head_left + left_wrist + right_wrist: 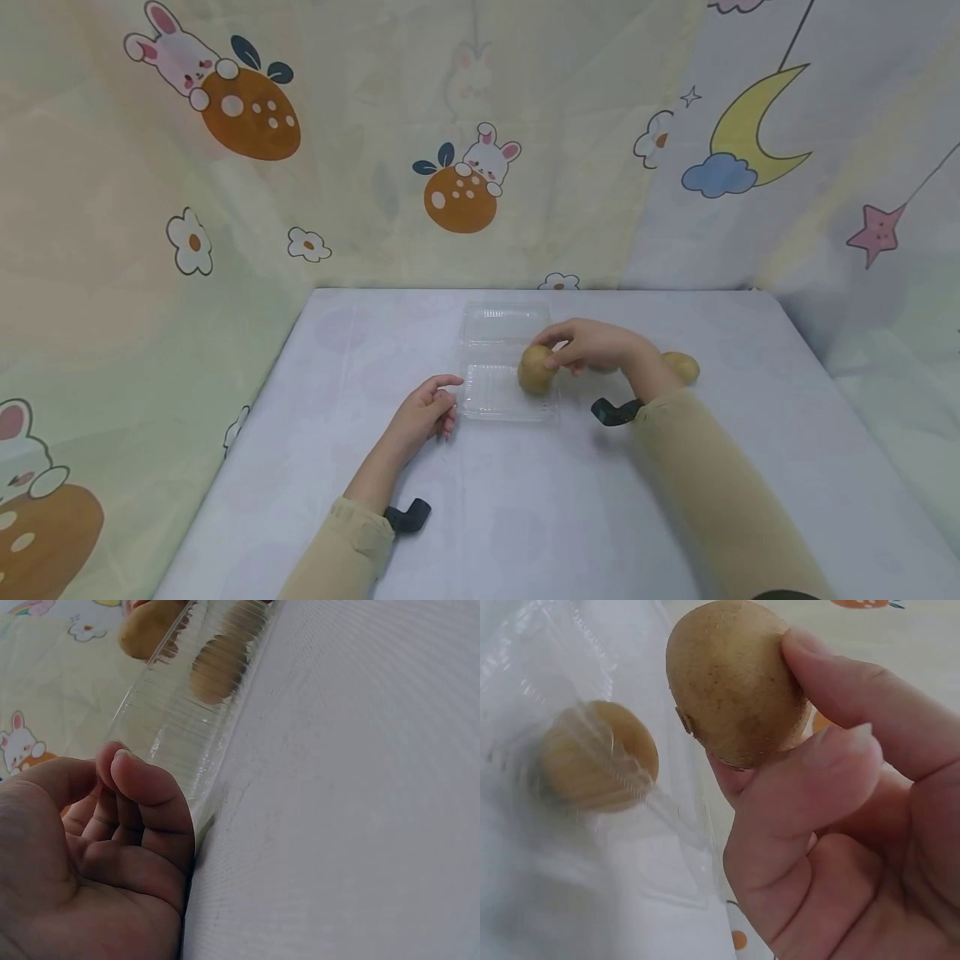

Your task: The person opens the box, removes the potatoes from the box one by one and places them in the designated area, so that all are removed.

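A clear plastic clamshell box (491, 396) lies open mid-table, its lid (502, 323) folded back. My right hand (558, 354) pinches a brown potato (535, 371) between thumb and fingers at the tray's right edge. Seen close in the right wrist view, the potato (735, 682) sits in the right hand (821, 694) beside the clear plastic (570, 667). A brown shape (596, 754) shows in that plastic; reflection or second potato, I cannot tell. My left hand (444, 400) rests by the tray's left front corner, its loosely curled fingers (142, 780) against the box wall (180, 727), holding nothing.
Another potato (682, 367) lies on the white tablecloth (525, 500) just right of my right wrist. Printed curtains (450, 167) close off the back and both sides. Black wrist cameras (615, 411) sit on both forearms.
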`<state>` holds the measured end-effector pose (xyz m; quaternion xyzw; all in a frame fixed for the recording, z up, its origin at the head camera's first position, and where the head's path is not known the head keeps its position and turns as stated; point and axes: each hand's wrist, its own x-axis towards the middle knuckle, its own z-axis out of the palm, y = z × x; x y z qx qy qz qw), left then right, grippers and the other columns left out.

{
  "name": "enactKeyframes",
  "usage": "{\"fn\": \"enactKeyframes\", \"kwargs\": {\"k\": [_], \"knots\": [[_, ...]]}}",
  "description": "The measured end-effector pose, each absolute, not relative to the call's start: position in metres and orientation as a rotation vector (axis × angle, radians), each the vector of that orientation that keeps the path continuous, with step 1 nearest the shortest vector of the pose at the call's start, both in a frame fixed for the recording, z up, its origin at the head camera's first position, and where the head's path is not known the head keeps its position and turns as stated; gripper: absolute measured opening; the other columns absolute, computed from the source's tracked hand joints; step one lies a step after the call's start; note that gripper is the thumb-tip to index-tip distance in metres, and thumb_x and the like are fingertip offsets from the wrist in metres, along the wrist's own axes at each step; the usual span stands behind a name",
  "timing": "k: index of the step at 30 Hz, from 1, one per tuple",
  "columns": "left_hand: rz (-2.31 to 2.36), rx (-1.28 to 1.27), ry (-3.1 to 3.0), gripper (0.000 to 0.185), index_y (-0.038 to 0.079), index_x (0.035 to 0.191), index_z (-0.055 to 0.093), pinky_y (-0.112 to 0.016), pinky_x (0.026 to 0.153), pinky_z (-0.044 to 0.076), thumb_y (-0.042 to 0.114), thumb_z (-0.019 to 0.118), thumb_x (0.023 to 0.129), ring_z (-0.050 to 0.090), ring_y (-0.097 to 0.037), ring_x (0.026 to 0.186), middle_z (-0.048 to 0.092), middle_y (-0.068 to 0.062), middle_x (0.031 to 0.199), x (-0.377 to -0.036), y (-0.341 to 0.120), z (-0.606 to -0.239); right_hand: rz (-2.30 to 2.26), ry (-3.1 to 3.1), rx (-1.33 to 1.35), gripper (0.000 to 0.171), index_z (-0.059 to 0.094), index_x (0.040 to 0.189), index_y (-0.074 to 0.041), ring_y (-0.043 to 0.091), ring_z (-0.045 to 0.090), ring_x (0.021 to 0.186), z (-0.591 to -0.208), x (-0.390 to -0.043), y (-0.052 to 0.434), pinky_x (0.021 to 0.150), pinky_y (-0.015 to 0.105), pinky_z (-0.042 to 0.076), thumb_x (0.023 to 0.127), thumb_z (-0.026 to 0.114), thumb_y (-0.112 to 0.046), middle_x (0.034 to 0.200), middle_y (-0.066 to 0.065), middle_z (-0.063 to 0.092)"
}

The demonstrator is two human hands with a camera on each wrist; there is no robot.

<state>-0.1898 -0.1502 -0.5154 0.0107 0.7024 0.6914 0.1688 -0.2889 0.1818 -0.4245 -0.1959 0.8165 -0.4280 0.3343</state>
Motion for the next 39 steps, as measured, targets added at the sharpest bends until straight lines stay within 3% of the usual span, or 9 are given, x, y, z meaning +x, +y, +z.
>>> {"fn": "enactKeyframes", "kwargs": {"k": [6, 9, 19, 26, 33, 39], "knots": [[1.963, 0.034, 1.999, 0.031, 0.020, 0.131, 0.056, -0.030, 0.057, 0.051, 0.016, 0.055, 0.100, 0.055, -0.018, 0.062, 0.058, -0.006, 0.079, -0.190, -0.150, -0.517, -1.162, 2.189, -0.392, 0.045, 0.064, 0.126, -0.026, 0.018, 0.054, 0.063, -0.424, -0.276, 0.201, 0.063, 0.032, 0.049, 0.083, 0.078, -0.031, 0.106, 0.004, 0.064], [1.963, 0.038, 2.002, 0.031, 0.020, 0.131, 0.056, -0.030, 0.057, 0.051, 0.016, 0.055, 0.100, 0.056, -0.018, 0.062, 0.058, -0.006, 0.079, -0.191, -0.150, -0.517, -1.220, 2.190, -0.410, 0.044, 0.063, 0.127, -0.020, 0.018, 0.052, 0.066, -0.425, -0.270, 0.212, 0.062, 0.030, 0.048, 0.086, 0.076, -0.027, 0.110, 0.007, 0.061], [1.957, 0.048, 2.020, 0.030, 0.020, 0.130, 0.056, -0.030, 0.058, 0.051, 0.017, 0.055, 0.101, 0.056, -0.019, 0.062, 0.058, -0.007, 0.080, -0.191, -0.150, -0.517, -1.328, 2.233, -0.378, 0.049, 0.058, 0.132, -0.016, 0.024, 0.056, 0.078, -0.438, -0.249, 0.254, 0.062, 0.033, 0.052, 0.088, 0.075, -0.030, 0.124, 0.010, 0.056], [1.959, 0.046, 2.016, 0.031, 0.019, 0.131, 0.056, -0.030, 0.058, 0.051, 0.017, 0.055, 0.100, 0.056, -0.018, 0.062, 0.058, -0.007, 0.079, -0.190, -0.150, -0.516, -1.334, 2.333, -0.279, 0.057, 0.056, 0.131, -0.014, 0.021, 0.059, 0.066, -0.459, -0.233, 0.277, 0.064, 0.033, 0.053, 0.083, 0.078, -0.035, 0.119, 0.014, 0.055], [1.954, 0.045, 2.023, 0.030, 0.020, 0.130, 0.056, -0.030, 0.058, 0.051, 0.017, 0.054, 0.101, 0.056, -0.018, 0.062, 0.059, -0.005, 0.078, -0.189, -0.151, -0.517, -1.415, 2.316, -0.294, 0.049, 0.059, 0.124, -0.012, 0.018, 0.054, 0.066, -0.472, -0.228, 0.287, 0.055, 0.030, 0.051, 0.083, 0.079, -0.030, 0.125, 0.014, 0.050], [1.966, 0.041, 2.007, 0.030, 0.020, 0.130, 0.056, -0.030, 0.058, 0.051, 0.016, 0.055, 0.100, 0.056, -0.018, 0.062, 0.058, -0.006, 0.078, -0.190, -0.151, -0.518, -1.424, 2.311, -0.305, 0.048, 0.059, 0.124, -0.010, 0.017, 0.055, 0.069, -0.475, -0.226, 0.294, 0.055, 0.030, 0.052, 0.084, 0.078, -0.029, 0.132, 0.016, 0.045]]}}
